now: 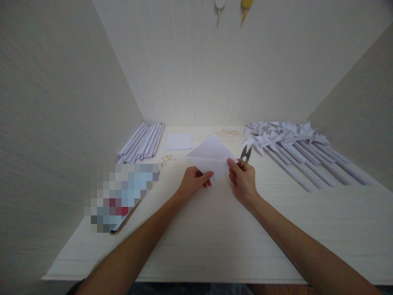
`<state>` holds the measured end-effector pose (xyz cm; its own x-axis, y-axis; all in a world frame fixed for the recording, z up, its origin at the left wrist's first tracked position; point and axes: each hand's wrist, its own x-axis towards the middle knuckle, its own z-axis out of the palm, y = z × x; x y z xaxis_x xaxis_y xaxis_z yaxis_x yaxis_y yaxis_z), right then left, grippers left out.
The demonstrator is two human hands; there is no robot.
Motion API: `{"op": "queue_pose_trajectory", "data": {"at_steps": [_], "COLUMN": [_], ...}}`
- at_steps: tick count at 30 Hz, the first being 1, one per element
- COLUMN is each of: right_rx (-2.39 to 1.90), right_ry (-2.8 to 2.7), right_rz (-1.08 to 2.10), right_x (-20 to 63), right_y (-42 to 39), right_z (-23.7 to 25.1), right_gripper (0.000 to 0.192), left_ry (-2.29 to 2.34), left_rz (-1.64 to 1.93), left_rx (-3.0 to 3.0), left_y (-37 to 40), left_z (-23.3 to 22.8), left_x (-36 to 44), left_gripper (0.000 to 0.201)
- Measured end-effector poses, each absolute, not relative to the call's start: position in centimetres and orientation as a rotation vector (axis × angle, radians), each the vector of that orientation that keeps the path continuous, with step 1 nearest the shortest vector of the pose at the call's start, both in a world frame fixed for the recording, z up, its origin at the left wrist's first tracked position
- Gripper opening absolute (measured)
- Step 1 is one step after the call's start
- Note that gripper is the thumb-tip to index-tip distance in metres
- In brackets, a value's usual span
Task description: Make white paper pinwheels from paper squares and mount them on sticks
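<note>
A white square of paper (211, 151) with a crease across it is held up above the table, one corner pointing away from me. My left hand (196, 178) pinches its lower left edge between thumb and fingers. At its right corner, the thumb and finger of my right hand (244, 178) grip the sheet. That same hand also keeps a pair of thread snips (245, 153) tucked in its fingers, the dark blades pointing away from me. Part of the snips' handle is hidden by the hand.
On the right lie several paper pinwheels (285, 141) on rolled paper sticks. Rolled paper tubes (143, 141) are at the back left, beside a stack of white paper (179, 141). Small whitish pieces (166, 159) lie nearby. A blurred flat device (125, 200) rests at left. Walls enclose the table.
</note>
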<state>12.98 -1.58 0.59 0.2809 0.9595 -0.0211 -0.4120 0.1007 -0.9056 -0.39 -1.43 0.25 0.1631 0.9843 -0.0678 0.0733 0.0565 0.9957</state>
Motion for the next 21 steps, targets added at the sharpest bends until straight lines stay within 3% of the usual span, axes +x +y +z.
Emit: {"op": "queue_pose_trajectory", "data": {"at_steps": [13, 21], "right_rx": [-1.003, -0.906], "right_ry": [-0.694, -0.790], "right_rz": [1.119, 1.313], "right_x": [13.6, 13.3], "right_y": [-0.8, -1.3], "right_z": [0.2, 0.2], "right_gripper": [0.023, 0.033], "left_ry": [1.060, 0.987], "left_rz": [1.175, 1.209], "left_rx": [1.030, 0.921], "left_y": [2.2, 1.9], "left_z": [-0.2, -0.2], "left_x": [1.8, 1.4], "left_gripper": [0.012, 0.018]}}
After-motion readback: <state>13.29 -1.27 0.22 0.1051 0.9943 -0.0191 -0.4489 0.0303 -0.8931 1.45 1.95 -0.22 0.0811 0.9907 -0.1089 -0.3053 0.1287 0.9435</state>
